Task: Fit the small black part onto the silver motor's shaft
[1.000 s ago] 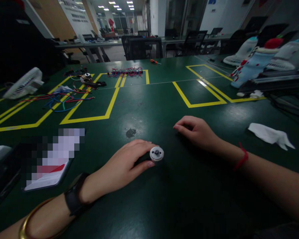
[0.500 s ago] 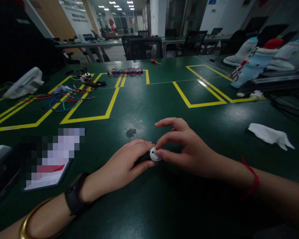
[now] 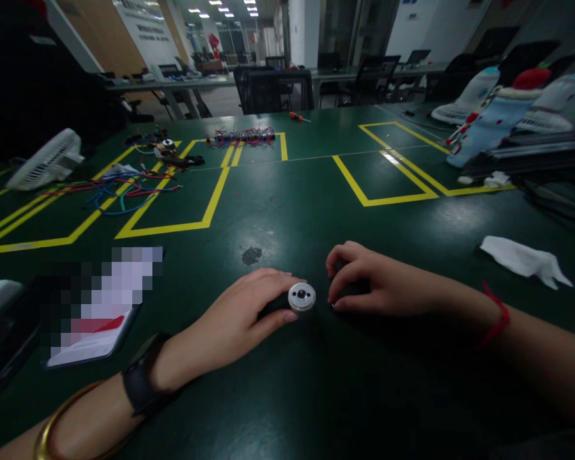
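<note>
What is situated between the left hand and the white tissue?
In the head view: the round metal part, gripped by the left hand, then the right hand. Dark green tabletop shows in the gaps.

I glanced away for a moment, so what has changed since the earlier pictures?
The right hand, whose fingertips were on the round, silver, metal-looking disc, has moved back rightward and is now apart from it. The disc's centre looks darker; whether something was removed, I cannot tell. The left hand stayed at the disc.
</note>
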The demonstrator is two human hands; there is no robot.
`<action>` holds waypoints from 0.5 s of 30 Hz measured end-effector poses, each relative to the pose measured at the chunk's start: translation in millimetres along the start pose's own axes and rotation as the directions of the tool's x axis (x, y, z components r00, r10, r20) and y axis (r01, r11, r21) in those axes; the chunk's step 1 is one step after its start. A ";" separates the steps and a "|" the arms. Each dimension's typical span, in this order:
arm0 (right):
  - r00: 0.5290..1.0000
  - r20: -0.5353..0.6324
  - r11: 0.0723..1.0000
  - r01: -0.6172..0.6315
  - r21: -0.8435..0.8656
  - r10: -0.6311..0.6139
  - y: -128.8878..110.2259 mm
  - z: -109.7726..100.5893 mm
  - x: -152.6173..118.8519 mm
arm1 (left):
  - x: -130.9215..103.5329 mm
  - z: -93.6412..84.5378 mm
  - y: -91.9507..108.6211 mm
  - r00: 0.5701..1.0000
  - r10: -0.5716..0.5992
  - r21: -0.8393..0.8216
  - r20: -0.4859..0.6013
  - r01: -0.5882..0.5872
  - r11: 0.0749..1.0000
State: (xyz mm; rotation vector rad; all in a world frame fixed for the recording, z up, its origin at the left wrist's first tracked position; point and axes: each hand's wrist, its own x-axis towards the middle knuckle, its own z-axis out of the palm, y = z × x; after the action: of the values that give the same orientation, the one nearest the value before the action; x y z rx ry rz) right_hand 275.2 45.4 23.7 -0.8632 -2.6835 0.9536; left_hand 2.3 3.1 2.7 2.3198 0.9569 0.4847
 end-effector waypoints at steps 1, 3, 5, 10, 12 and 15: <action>1.000 0.006 1.000 0.004 -0.006 -0.004 -0.1 0.2 0.3 | 0.1 0.0 0.0 1.000 -0.001 -0.003 0.002 0.001 1.000; 1.000 0.006 1.000 0.009 -0.008 -0.009 0.1 0.6 0.7 | 0.3 0.4 -0.4 1.000 0.001 -0.008 0.003 -0.001 1.000; 1.000 0.003 1.000 0.010 0.009 -0.010 0.8 1.0 0.6 | 0.0 0.8 -0.8 1.000 0.006 -0.009 0.002 -0.006 1.000; 0.999 -0.026 0.997 0.027 0.069 -0.025 2.2 0.8 -0.7 | -1.2 0.5 -0.8 1.000 0.005 -0.005 -0.007 -0.005 1.000; 0.996 -0.081 0.987 0.041 0.153 -0.029 3.4 0.2 -1.2 | -1.2 0.2 -0.3 1.000 0.013 -0.005 -0.011 -0.013 1.000; 0.942 -0.319 0.921 0.032 0.388 0.101 9.9 -0.4 -0.2 | -0.9 0.0 0.8 1.000 0.016 -0.007 -0.019 -0.016 1.000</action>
State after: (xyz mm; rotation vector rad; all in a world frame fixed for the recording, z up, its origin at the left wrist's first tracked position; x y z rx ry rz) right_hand 280.1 51.8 17.9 -0.8907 -2.1018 1.1742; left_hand 2.1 2.0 3.1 2.3222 0.9448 0.5167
